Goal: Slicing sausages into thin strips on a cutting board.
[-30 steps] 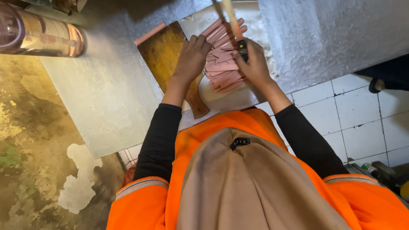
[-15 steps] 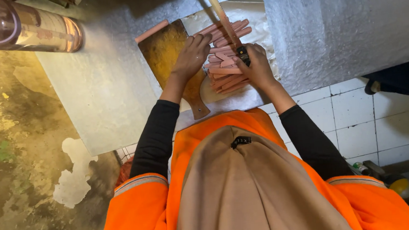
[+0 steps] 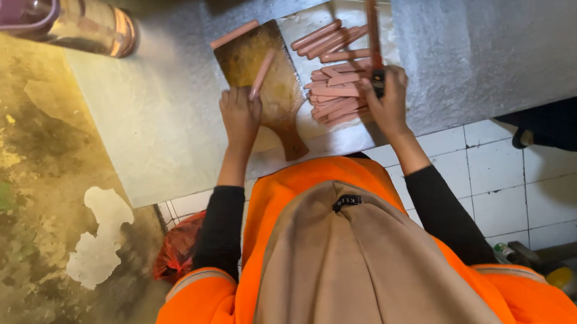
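Left hand (image 3: 240, 114) pins one sausage (image 3: 261, 74) flat on wooden cutting board (image 3: 264, 82); right hand (image 3: 387, 99) grips knife (image 3: 373, 27) upright beside sausage pile (image 3: 333, 77), steel surface (image 3: 496, 32).

Metal counter (image 3: 165, 137) bearing board (image 3: 265, 69), sausages (image 3: 337, 87)

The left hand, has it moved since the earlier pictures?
Yes. The left hand has drawn back from the pile of sausages to the near left side of the cutting board, holding one sausage.
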